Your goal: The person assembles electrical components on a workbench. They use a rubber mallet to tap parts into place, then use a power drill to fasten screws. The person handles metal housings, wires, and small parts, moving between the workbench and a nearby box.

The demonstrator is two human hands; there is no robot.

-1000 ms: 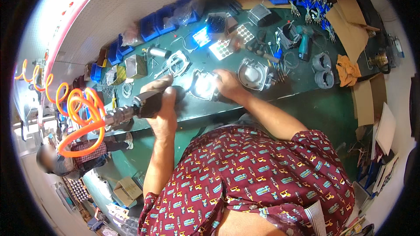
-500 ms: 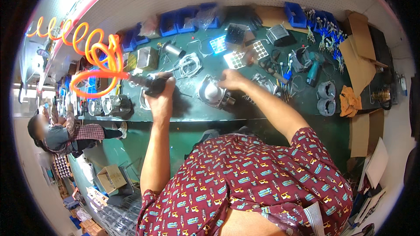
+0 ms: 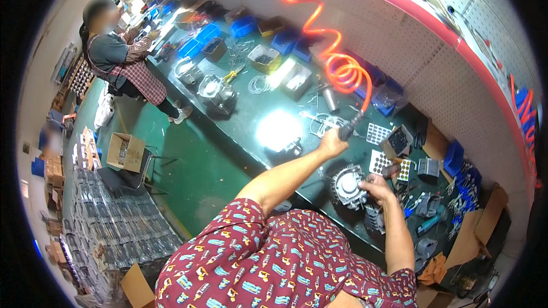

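My left hand (image 3: 332,145) is wrapped round the dark handle of an air tool (image 3: 346,131), which joins an orange coiled air hose (image 3: 349,77). It is above the bench, just beyond a grey metal motor housing (image 3: 348,187) with a pale round centre. The tool's working end is hidden, so its exact kind does not show. On the right side of that housing, my right hand (image 3: 375,188) has its fingers closed at the rim. A second housing (image 3: 290,147), nearly washed out by lamp glare, lies left of my left forearm.
The green bench (image 3: 240,122) carries more motor housings (image 3: 217,92), a coiled grey cable (image 3: 328,124), sheets of round stickers (image 3: 378,133) and a teal power tool (image 3: 428,225). Blue bins (image 3: 283,43) line the back. A co-worker (image 3: 123,57) stands at the far left. A carton (image 3: 127,151) rests on a chair.
The view has swung left, showing more bench and floor there. My left hand has carried the air tool from left of the housing to beyond it. My right hand is still at the housing.
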